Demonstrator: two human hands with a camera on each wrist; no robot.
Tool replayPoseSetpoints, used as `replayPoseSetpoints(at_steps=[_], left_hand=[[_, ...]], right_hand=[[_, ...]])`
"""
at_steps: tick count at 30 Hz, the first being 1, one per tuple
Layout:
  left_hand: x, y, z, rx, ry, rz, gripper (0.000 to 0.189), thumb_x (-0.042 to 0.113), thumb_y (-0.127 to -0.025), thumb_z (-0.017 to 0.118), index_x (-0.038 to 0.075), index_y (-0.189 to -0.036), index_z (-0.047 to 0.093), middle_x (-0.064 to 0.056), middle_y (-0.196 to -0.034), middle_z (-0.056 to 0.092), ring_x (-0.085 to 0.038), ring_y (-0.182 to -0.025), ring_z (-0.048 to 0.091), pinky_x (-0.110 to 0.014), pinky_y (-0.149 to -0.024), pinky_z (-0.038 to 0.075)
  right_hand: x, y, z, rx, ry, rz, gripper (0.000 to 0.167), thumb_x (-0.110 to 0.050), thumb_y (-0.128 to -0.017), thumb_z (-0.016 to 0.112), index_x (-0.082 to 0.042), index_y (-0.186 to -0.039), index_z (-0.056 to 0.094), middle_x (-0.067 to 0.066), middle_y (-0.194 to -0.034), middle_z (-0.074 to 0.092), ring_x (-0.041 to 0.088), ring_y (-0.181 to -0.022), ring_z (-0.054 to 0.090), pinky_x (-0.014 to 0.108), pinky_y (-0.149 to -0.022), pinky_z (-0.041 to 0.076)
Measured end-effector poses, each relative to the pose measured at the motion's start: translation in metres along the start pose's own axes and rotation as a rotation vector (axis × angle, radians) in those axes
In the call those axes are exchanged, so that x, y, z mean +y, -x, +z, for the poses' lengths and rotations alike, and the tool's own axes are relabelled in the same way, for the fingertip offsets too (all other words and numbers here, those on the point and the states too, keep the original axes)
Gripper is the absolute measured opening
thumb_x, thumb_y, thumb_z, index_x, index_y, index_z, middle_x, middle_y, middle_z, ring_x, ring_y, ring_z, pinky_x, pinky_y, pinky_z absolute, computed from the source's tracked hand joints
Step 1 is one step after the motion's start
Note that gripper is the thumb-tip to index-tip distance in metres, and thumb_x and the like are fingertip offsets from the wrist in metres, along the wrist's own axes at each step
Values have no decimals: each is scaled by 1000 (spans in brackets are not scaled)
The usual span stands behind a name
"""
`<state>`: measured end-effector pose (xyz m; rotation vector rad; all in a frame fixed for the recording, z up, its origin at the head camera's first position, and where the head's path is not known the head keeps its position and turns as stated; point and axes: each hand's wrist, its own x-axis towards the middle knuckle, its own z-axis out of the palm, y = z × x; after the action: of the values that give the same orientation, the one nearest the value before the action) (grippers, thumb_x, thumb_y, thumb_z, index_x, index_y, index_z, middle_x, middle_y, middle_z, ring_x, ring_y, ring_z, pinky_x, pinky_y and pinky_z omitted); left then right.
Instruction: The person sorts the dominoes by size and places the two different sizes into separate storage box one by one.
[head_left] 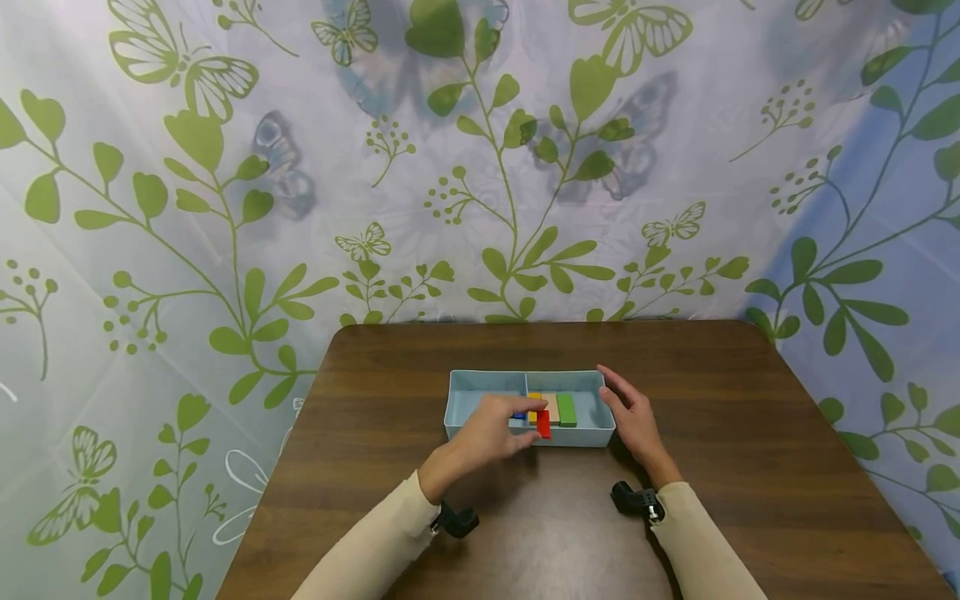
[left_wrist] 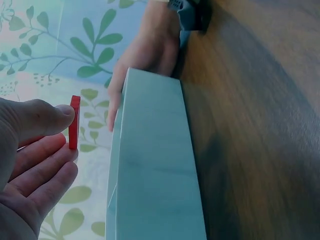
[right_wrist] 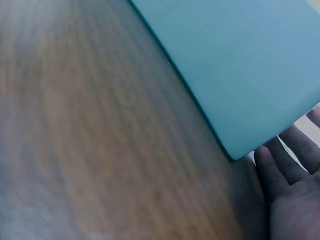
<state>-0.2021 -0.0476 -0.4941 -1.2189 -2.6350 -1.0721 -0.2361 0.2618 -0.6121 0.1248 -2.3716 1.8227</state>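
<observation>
My left hand (head_left: 486,432) pinches a thin red block (head_left: 543,425) between thumb and fingers, over the front side of a light blue divided box (head_left: 581,437). In the left wrist view the red block (left_wrist: 74,122) stands on edge against the thumb tip, beside the box wall (left_wrist: 157,160). Inside the right compartment lie a green block (head_left: 567,411), a pale wooden block (head_left: 552,402) and a yellow block (head_left: 533,417), partly covered by my fingers. My right hand (head_left: 636,423) rests at the box's right end, fingers extended along it; the right wrist view shows these fingers (right_wrist: 272,167) by the corner.
A bit of a blue block (head_left: 519,416) shows left of the divider, mostly behind my left hand. The brown wooden table (head_left: 720,400) extends around the box. Behind it hangs a leaf-patterned curtain (head_left: 465,167). Black cameras (head_left: 633,498) are strapped to both wrists.
</observation>
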Motion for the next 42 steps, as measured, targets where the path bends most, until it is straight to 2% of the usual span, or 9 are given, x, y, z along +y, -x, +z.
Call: replayPoseSetpoints(at_steps=[4, 6, 12, 15, 18, 28, 37, 42], left_hand=[[-3, 2, -7, 16, 20, -35, 47, 9, -94, 87, 2, -138, 75, -14, -129, 80, -28, -112, 80, -35, -100, 64], [-5, 3, -10, 23, 18, -52, 46, 9, -94, 87, 2, -138, 75, -13, -129, 80, -26, -112, 79, -34, -99, 64], [-11, 5, -22, 24, -12, -106, 45, 13, -96, 86, 7, -139, 75, -10, -135, 79, -27, -121, 77, -40, -105, 62], [-17, 7, -27, 31, -16, -109, 45, 12, -95, 87, 6, -138, 76, -10, -135, 79, -26, -123, 77, -43, -107, 61], [-23, 8, -31, 37, -22, -104, 44, 12, -95, 87, 6, -137, 76, -8, -134, 79, -24, -122, 77, -42, -107, 61], [-40, 13, -37, 54, -31, -116, 44, 11, -95, 86, 6, -137, 76, -8, -134, 79, -26, -121, 78, -43, -105, 62], [-56, 15, -40, 43, -66, -138, 43, 7, -94, 86, 3, -135, 77, -12, -131, 80, -35, -117, 78, -48, -102, 63], [-64, 17, -40, 13, -94, -147, 43, 7, -94, 87, 1, -135, 76, -14, -131, 80, -34, -116, 78, -48, -101, 64]], right_hand=[[0, -1, 0, 5, -1, -9, 49, -35, -115, 59, -24, -163, 55, 8, -169, 52, 14, -152, 49, 2, -108, 36], [0, -1, 0, 6, 2, -9, 49, -36, -115, 59, -24, -163, 55, 8, -169, 52, 10, -150, 49, 2, -108, 36], [1, -1, 0, 4, 7, -6, 49, -36, -115, 58, -25, -163, 55, 7, -169, 52, 22, -155, 47, 3, -108, 35], [1, -1, 0, 1, 3, -2, 49, -35, -115, 58, -25, -163, 55, 8, -169, 52, 24, -156, 47, 3, -108, 35], [0, -1, 0, -6, -2, 9, 50, -35, -115, 59, -24, -164, 54, 8, -170, 50, 31, -158, 44, 3, -108, 34], [-2, -1, 0, 5, 2, 12, 50, -36, -115, 59, -25, -163, 55, 6, -169, 52, 24, -156, 46, 3, -108, 35], [0, 0, 0, 5, 2, 10, 49, -34, -115, 59, -24, -163, 55, 7, -169, 51, 32, -157, 45, 3, -108, 34], [0, -1, 0, 5, 7, 4, 49, -35, -115, 58, -24, -163, 55, 7, -169, 51, 33, -157, 45, 3, -108, 35]])
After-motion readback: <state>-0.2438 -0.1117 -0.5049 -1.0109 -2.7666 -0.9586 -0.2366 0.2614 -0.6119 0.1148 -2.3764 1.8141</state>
